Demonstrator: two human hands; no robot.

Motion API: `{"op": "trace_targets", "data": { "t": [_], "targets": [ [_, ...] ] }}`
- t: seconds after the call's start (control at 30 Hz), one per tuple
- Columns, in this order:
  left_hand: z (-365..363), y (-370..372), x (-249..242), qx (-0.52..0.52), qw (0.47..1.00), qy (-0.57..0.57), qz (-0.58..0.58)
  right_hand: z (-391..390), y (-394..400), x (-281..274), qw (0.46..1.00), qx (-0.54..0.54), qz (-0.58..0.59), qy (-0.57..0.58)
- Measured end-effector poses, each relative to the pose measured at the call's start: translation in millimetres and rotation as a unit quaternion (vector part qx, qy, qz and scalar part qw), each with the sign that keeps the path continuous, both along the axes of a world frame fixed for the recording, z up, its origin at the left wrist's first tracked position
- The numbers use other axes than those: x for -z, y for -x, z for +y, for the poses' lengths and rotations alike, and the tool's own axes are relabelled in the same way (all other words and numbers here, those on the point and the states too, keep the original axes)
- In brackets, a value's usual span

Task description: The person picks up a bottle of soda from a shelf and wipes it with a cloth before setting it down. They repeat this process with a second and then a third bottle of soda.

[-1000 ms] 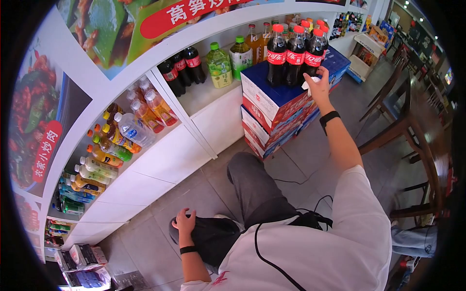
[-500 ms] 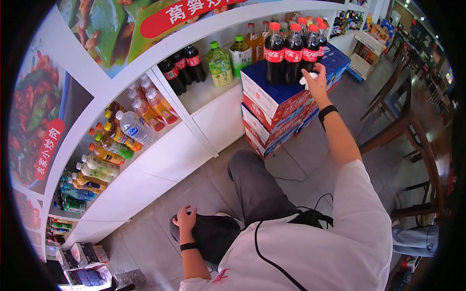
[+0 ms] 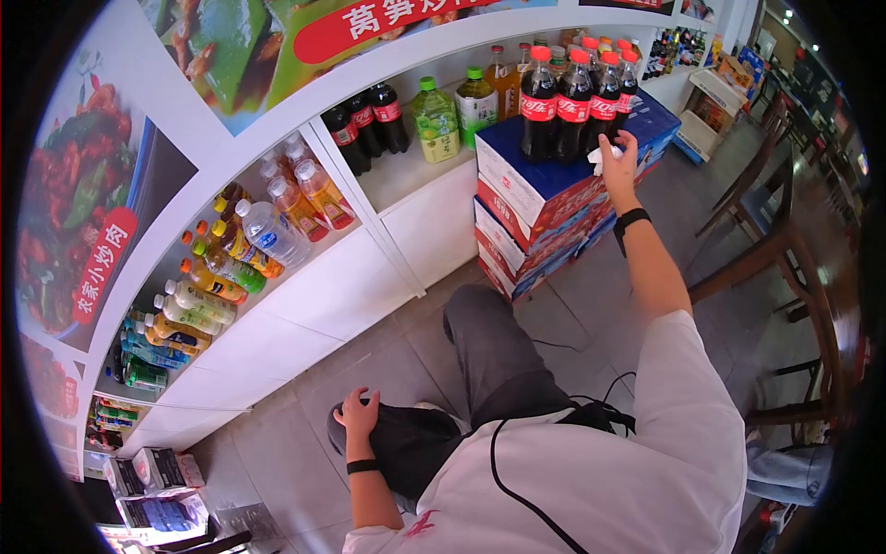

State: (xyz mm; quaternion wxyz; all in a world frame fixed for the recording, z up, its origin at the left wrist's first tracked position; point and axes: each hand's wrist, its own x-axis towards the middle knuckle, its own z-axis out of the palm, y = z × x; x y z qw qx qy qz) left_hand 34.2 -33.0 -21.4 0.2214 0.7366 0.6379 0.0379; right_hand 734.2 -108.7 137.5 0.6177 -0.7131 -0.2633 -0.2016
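Observation:
My right hand (image 3: 620, 172) is closed on a crumpled white tissue (image 3: 596, 161). It is at the near right side of a group of cola bottles (image 3: 572, 109) with red caps and red labels. The bottles stand upright on a blue-topped stack of cartons (image 3: 510, 189). Down at the lower left, my left hand (image 3: 357, 415) is over my bent knee, its fingers loosely curled and apart with nothing in them.
Left of the cartons runs a white shelf unit (image 3: 397, 242) holding green tea bottles (image 3: 434, 125), more cola and rows of other drinks. Dark wooden chairs (image 3: 812, 305) stand at the right. A thin black cable (image 3: 563, 347) lies on the tiled floor.
The view has shifted a little, so shelf and bottles appear further right. My right hand, with the tissue, has drawn slightly down and away from the cola bottles. My left hand stays by the knee.

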Motion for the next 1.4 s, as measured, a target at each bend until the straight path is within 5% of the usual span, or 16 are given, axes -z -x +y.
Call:
{"op": "trace_targets", "data": {
  "t": [0.23,0.47,0.6,0.73,0.83,0.97,1.07,1.2,1.23,1.3,1.4],
  "targets": [
    [-0.5,-1.9,-2.2,-0.002,1.0,-0.001,-0.003,7.6,-5.9,12.1,0.995,0.073,-0.055,0.031],
    [-2.3,-9.3,-7.8,-0.005,1.0,0.004,-0.002,-3.0,-24.1,6.7,0.999,0.009,0.025,0.027],
    [-3.7,-7.9,-6.9,-0.005,1.0,-0.004,-0.009,-6.0,19.0,-26.0,0.992,0.066,-0.102,-0.02],
    [-2.8,-10.3,-7.7,-0.001,1.0,0.003,0.003,14.1,131.4,-67.2,0.982,-0.133,-0.127,-0.034],
    [-2.7,-9.4,-4.1,0.002,1.0,0.005,-0.004,68.5,194.8,-81.8,0.944,-0.28,-0.171,-0.01],
    [-3.9,-11.6,-8.7,0.018,1.0,0.01,-0.015,191.0,221.8,-77.5,0.92,-0.392,0.001,0.01],
    [-5.2,-6.6,1.9,0.026,0.999,-0.008,-0.027,278.6,232.9,-78.6,0.899,-0.434,-0.023,0.048],
    [-2.3,-5.1,1.3,0.032,0.999,-0.007,-0.041,366.3,235.6,-85.9,0.894,-0.432,-0.085,0.081],
    [-1.6,-5.8,1.4,0.032,0.998,-0.008,-0.047,368.0,245.3,-93.7,0.927,-0.308,-0.19,0.096],
    [0.3,-7.3,2.5,0.039,0.998,-0.008,-0.057,401.4,234.4,-98.7,0.87,-0.327,-0.345,0.13],
    [4.1,-11.3,4.2,0.042,0.998,-0.005,-0.051,410.6,238.4,-100.5,0.86,-0.365,-0.329,0.139]
  ]
}}
